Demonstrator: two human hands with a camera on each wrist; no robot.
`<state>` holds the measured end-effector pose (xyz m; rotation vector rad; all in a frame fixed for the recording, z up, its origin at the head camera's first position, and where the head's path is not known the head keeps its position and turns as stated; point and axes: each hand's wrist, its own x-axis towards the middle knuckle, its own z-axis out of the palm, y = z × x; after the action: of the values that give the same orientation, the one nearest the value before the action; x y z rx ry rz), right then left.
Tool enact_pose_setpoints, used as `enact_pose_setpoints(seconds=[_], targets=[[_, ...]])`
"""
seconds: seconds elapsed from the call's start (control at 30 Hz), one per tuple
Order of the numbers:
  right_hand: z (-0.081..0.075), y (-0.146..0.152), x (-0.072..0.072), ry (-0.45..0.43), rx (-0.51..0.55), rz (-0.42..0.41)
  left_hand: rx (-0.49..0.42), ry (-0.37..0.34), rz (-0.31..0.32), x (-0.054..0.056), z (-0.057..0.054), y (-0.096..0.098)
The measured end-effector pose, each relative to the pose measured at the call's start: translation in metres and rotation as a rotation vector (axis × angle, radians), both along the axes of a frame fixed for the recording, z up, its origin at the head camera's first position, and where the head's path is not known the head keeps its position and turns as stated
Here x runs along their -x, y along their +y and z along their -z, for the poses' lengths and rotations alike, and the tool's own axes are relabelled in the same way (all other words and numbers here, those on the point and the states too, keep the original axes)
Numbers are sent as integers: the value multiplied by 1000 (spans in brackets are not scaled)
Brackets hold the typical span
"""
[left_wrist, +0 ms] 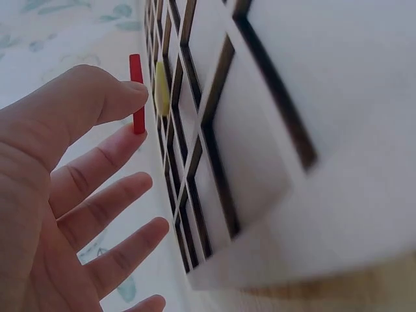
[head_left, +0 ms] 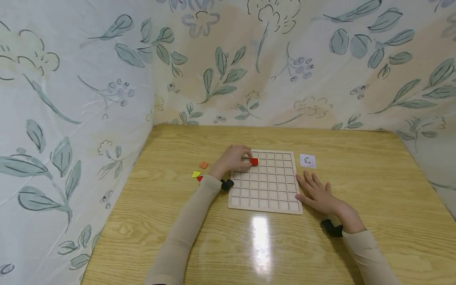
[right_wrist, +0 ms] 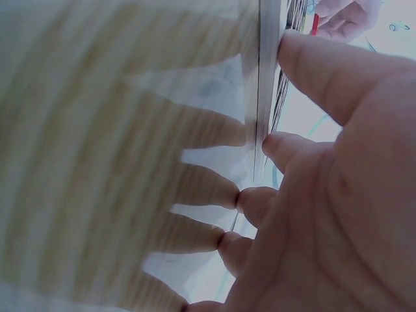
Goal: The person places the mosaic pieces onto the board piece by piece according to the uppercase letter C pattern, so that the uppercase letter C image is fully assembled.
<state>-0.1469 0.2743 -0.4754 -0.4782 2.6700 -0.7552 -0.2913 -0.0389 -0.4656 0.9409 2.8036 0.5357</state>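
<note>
In the head view my left hand is over the upper left of a pale wooden grid board. Its thumb and index finger pinch a thin red square tile, which the left wrist view shows on edge above the cells. The other fingers are spread apart. Beyond that red tile, a yellow piece shows at the grid; the head view hides it. My right hand lies with spread fingers at the board's right side, the thumb touching its edge and the other fingertips on the table.
Left of the board lie an orange square tile, a yellow curved piece and a red piece partly behind the left forearm. A small card with a printed grid pattern is at the upper right. Floral cloth hangs behind the table.
</note>
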Motion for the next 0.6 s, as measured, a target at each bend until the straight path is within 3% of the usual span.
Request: enact_pose_setpoints(seconds=[0.6], targets=[[0,0,-1,-2,-5,-2,15,-17,38,2,-2,20]])
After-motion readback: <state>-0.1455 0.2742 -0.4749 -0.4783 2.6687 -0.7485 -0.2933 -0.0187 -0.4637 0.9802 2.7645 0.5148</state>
